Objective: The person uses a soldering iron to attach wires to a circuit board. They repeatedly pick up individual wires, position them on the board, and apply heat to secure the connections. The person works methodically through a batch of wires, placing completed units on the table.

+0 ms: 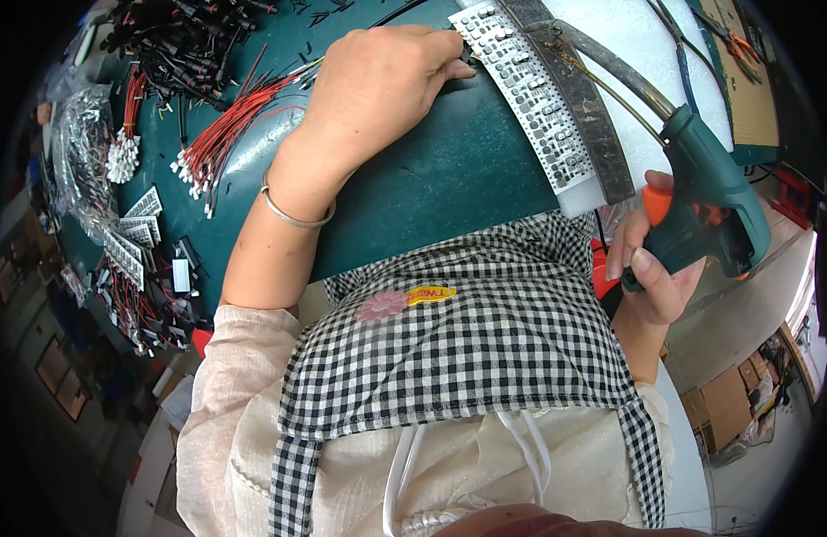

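My left hand (377,85) is closed in a pinch at the left edge of a white circuit board panel (531,98). Between its fingertips is a small dark end that looks like a black wire, mostly hidden by the fingers. My right hand (659,277) grips a green soldering gun (713,192) by its handle, close to the orange trigger (655,206). The gun's long metal barrel (624,70) reaches up and left to the panel's upper end, where its tip is near my left fingertips. Rows of small components cover the panel, which lies along a dark bar (579,103).
On the green tabletop (431,179), red wires with white connectors (221,143) lie left of my forearm. Behind them is a heap of black cables (185,40). Small boards (131,242) and a plastic bag (80,152) sit farther left. Orange-handled pliers (740,49) lie at the far right.
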